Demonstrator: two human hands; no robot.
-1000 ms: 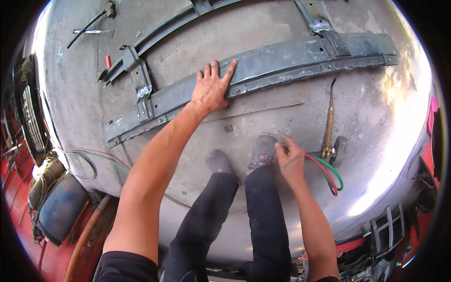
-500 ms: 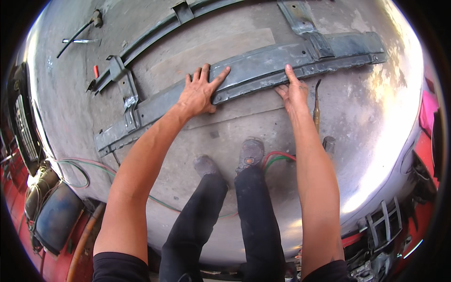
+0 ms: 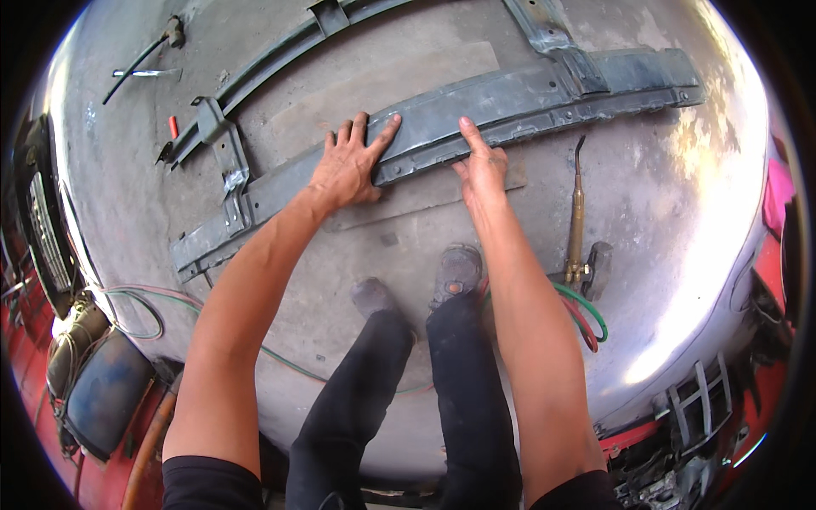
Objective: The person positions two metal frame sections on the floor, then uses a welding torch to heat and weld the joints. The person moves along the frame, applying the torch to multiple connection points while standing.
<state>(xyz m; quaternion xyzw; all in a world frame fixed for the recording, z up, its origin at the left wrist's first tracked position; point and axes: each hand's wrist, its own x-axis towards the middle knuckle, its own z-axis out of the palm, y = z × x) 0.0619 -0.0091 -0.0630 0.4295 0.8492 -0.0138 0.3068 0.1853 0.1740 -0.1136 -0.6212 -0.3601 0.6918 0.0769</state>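
Observation:
A long grey metal beam (image 3: 476, 106) with a stepped, flanged near edge lies across the floor, part of a welded frame with brackets. My left hand (image 3: 344, 170) rests on its middle with fingers spread over the top face and the thumb by the near edge. To the right of it, my right hand (image 3: 483, 172) pinches the near flange, thumb on top and the other fingers partly hidden beneath. A flat plate (image 3: 425, 202) shows under the beam. Right of my right forearm lies a brass gas torch (image 3: 576, 217) with a bent dark tip.
Beside the torch stands a dark hammer head (image 3: 600, 268). Green and red hoses (image 3: 595, 310) run across the floor by my shoes (image 3: 457, 272). A second rail (image 3: 280, 64) closes the frame's far side. A hammer (image 3: 140, 61) lies far left. Car parts (image 3: 106, 395) crowd the left edge.
My right hand has slid left along the beam's near edge, uncovering more of the torch and hoses. My left hand has shifted slightly left. The beam's right end sits slightly farther away.

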